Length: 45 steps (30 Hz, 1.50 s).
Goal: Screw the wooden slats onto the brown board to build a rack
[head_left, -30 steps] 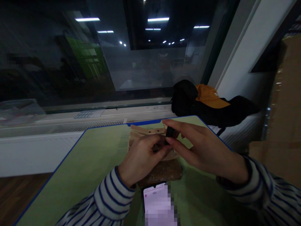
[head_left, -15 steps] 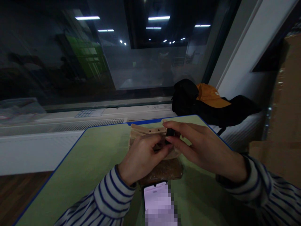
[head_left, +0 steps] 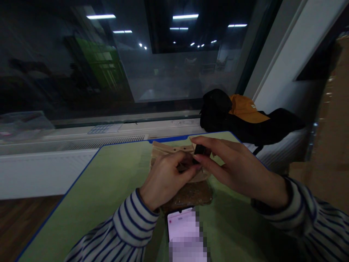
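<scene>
My right hand (head_left: pixel 234 163) pinches a small black block-like object (head_left: pixel 200 149) between thumb and fingers, over a brown paper bag (head_left: pixel 160 148). Close against it, my left hand (head_left: pixel 169 176) has its thumb and fingers drawn together. Whatever lies between the left fingers is hidden; something dark shows there. The bag has two small holes near its upper edge, and the hands cover much of it. Below the hands lies a brown, shiny, plastic-wrapped packet (head_left: pixel 195 193). A phone (head_left: pixel 181 225) with a lit, partly blurred screen rests nearest to me.
All this lies on a green table (head_left: pixel 117 174) with a blue edge. Behind it are a white radiator (head_left: pixel 32 174) and a window sill. A black garment (head_left: pixel 283 122) and an orange cap (head_left: pixel 247 109) lie at the back right, and cardboard (head_left: pixel 327 145) stands at right.
The black object and the right fingertips have shifted slightly, and the black object looks more tilted. Both hands stay close together over the bag. The whole view has moved a little.
</scene>
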Motion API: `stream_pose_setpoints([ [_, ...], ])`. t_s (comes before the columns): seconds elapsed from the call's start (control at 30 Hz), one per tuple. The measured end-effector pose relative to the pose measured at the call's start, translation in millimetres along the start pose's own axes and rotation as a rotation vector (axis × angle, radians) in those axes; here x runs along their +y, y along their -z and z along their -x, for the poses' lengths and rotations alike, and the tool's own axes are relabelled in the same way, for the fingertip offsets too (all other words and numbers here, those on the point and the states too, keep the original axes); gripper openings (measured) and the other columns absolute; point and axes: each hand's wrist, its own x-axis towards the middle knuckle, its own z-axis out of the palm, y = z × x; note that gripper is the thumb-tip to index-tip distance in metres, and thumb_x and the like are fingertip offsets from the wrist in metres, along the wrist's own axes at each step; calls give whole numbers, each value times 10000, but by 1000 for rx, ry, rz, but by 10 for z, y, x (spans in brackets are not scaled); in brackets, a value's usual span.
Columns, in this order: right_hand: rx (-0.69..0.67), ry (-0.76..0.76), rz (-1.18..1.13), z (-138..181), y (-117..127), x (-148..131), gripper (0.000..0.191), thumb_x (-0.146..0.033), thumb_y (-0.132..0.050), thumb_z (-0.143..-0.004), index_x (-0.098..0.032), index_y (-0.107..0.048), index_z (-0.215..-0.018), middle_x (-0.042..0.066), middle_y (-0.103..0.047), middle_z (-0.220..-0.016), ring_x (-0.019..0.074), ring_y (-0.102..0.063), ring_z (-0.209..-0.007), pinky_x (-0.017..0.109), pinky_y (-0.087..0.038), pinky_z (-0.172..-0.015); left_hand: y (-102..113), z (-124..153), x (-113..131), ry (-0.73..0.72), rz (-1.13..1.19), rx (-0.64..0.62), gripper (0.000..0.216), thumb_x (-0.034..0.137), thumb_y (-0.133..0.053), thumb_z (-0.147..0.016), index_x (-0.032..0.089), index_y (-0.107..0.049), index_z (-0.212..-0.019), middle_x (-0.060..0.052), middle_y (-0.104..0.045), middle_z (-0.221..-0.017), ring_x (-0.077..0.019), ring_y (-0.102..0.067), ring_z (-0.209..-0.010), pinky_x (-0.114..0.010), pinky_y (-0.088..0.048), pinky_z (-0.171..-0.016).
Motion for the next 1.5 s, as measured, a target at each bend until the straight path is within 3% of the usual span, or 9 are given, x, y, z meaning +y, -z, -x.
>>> stream_pose_setpoints([
  [0.2,7,-37,-101,-10,11,-10,426,-212,-511,-876,-183,-434,-1294,42,-633,-1165,130,-634,-942,234,-523,-793,11,18,-3,-4,5,-13,118,285,-595,-815,183,-646,-847,-5,-718,-814,-156,-664,-714,-259,-496,-633],
  [0.4,10,-12,-88,-6,13,10,348,-208,-484,-891,-199,-497,-1239,25,-647,-1148,129,-625,-985,242,-526,-802,7,16,-12,3,7,-19,116,278,-604,-811,186,-643,-869,-6,-713,-842,-164,-664,-757,-274,-506,-669],
  [1.3,24,-12,-42,-15,19,-6,298,-233,-497,-895,-182,-526,-1187,50,-660,-1128,158,-639,-967,271,-534,-805,29,3,37,-34,-22,-62,123,231,-568,-826,188,-668,-881,-16,-715,-822,-166,-662,-748,-263,-502,-664],
  [1.5,39,-12,-42,-35,20,-13,293,-214,-503,-889,-154,-528,-1175,63,-662,-1117,143,-640,-954,247,-526,-813,15,7,33,-32,-5,-18,107,240,-601,-805,188,-646,-886,4,-711,-825,-152,-655,-737,-258,-490,-663],
])
